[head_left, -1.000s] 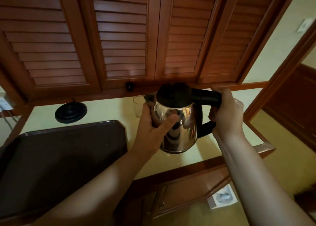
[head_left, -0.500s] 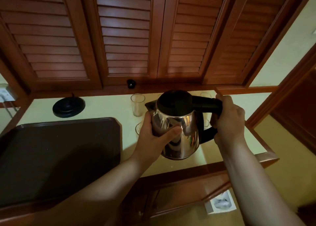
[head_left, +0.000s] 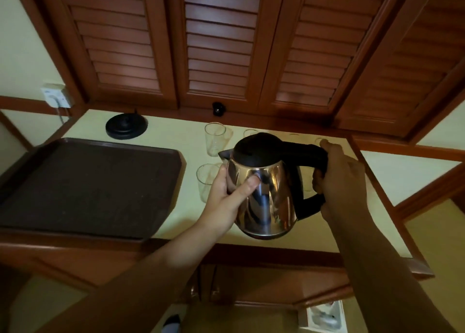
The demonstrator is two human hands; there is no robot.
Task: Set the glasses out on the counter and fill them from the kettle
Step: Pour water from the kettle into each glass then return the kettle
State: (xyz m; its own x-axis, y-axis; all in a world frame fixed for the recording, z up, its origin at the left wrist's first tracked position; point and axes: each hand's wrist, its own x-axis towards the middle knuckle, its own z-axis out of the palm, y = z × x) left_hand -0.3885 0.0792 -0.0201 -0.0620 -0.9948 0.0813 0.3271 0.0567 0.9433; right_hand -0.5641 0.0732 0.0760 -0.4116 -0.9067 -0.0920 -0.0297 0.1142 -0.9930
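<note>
Pour step was starting: right hand gripped the steel kettle handle, left hand cupped its body, spout above near glass; next probably tilt left.

Glasses behind the kettle mostly hidden (rims only); tray cut off left.

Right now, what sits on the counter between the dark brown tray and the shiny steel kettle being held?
In the head view, one clear drinking glass stands between the dark brown tray and the steel kettle, partly hidden by the left hand.
</note>
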